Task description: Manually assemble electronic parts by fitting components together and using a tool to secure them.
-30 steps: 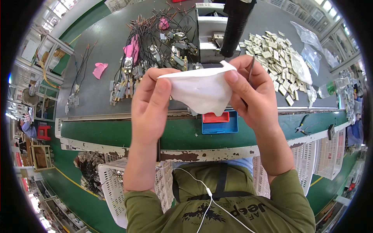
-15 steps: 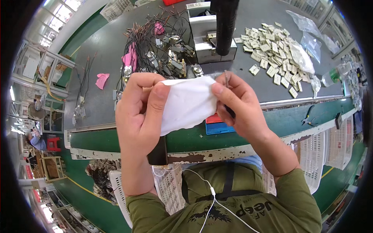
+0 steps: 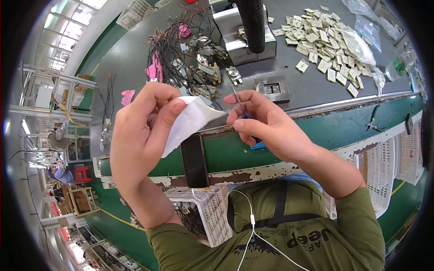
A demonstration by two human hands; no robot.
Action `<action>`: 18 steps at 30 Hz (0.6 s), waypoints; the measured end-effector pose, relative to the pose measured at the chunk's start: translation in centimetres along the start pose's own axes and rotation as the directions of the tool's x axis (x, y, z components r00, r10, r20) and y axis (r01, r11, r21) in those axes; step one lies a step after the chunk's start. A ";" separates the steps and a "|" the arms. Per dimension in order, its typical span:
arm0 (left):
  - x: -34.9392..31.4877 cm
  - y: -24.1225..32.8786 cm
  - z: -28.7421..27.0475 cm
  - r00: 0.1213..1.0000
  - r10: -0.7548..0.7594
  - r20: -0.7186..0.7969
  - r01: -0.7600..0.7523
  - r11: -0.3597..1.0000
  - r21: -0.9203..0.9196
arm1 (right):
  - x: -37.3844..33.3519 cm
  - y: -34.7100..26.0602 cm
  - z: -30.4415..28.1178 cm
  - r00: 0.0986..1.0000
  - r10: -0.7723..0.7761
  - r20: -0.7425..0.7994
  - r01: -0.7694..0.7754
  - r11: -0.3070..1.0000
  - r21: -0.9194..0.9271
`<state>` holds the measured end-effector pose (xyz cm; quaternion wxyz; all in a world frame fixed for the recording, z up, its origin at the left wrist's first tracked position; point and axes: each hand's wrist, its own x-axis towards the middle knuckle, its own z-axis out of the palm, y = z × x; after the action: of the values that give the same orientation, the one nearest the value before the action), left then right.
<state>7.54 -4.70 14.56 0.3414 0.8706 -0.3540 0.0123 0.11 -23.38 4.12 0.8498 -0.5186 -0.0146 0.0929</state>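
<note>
My left hand [image 3: 135, 128] is closed on a thin white sheet [image 3: 187, 122], pinching it between thumb and fingers; whether it is paper or cloth I cannot tell. The sheet's drawn-out corner points at the fingertips of my right hand [image 3: 278, 131], and I cannot tell if they touch it. A small screwdriver [image 3: 238, 98] lies across the fingers of my right hand, its thin shaft pointing up and its blue handle partly hidden. Below the sheet, a black phone [image 3: 194, 160] with a white cable lies at the bench edge.
Wired metal parts [image 3: 194, 67] are heaped behind my left hand. A press with a black column [image 3: 251, 27] stands at centre, near a metal fixture block [image 3: 272, 88]. Cream socket-like plates [image 3: 323, 45] are piled at right. Pliers [image 3: 374, 119] rest on the green ledge.
My hands have moved apart. The sheet, earlier stretched between both hands, now hangs mostly from my left hand, its right corner drawn narrow. The view has shifted, uncovering the fixture block and more of the phone.
</note>
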 end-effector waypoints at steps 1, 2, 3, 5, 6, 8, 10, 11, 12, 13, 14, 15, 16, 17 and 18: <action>0.0 0.0 -0.2 1.000 -0.002 0.002 0.002 1.000 0.005 | -0.3 0.0 0.1 1.000 -0.001 0.003 0.001 1.000 0.005; 0.0 0.0 -0.4 1.000 -0.008 0.017 0.008 1.000 0.018 | -0.6 -0.1 0.4 0.998 -0.056 -0.013 0.056 0.997 -0.049; 0.1 0.0 -0.5 0.999 -0.013 0.033 0.012 0.999 0.029 | -1.1 -0.3 0.6 0.993 -0.113 -0.028 0.109 0.989 -0.104; 0.1 0.1 -0.6 0.999 -0.019 0.031 0.018 0.999 0.030 | -2.2 -0.9 1.2 0.987 -0.157 -0.030 0.153 0.983 -0.098; 0.1 0.1 -0.7 0.999 -0.027 0.028 0.026 0.999 0.028 | -2.6 -1.4 1.5 0.980 -0.199 -0.032 0.195 0.976 -0.093; 0.2 0.2 -0.7 0.999 -0.040 0.031 0.040 0.999 0.013 | -3.1 -2.1 2.0 0.983 -0.182 0.025 0.184 0.977 -0.107; 0.1 0.3 -0.7 0.998 -0.054 0.034 0.054 0.999 0.000 | -3.1 -2.1 2.3 0.956 -0.033 0.290 0.085 0.982 -0.170; 0.1 0.2 -0.7 0.999 -0.036 0.025 0.036 0.999 0.000 | -3.0 -2.2 2.7 0.947 -0.017 0.321 0.100 0.965 -0.242; 0.1 0.1 -0.6 1.000 -0.013 0.016 0.013 1.000 -0.004 | -2.7 -1.8 2.9 0.944 -0.008 0.330 0.098 0.962 -0.256; 0.2 0.0 -0.6 1.000 -0.009 0.019 0.010 1.000 -0.003 | -2.5 -1.5 2.9 0.943 0.002 0.333 0.088 0.963 -0.253; 0.2 -0.1 -0.5 1.000 0.003 0.008 -0.003 1.000 -0.002 | -2.3 -1.4 3.0 0.941 0.012 0.337 0.078 0.965 -0.251; 0.1 -0.2 -0.5 1.000 0.012 -0.005 -0.012 1.000 0.000 | -2.2 -1.5 3.1 0.941 0.010 0.339 0.079 0.965 -0.249; 0.1 -0.1 -0.5 1.000 0.011 -0.005 -0.011 1.000 0.003 | -2.0 -1.7 3.2 0.942 0.046 0.334 0.032 0.975 -0.222; 0.1 0.1 -0.5 1.000 -0.011 0.003 0.011 1.000 0.010 | -1.9 -1.8 3.3 0.941 0.081 0.330 -0.016 0.981 -0.195; 0.1 0.3 -0.6 0.999 -0.032 0.010 0.032 0.999 0.019 | -1.8 -1.8 3.4 0.940 0.080 0.331 -0.015 0.981 -0.195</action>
<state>7.55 -4.53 15.16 0.3317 0.8794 -0.3415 0.0057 -1.85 -21.56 7.43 0.7789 -0.5738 -0.1562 0.1992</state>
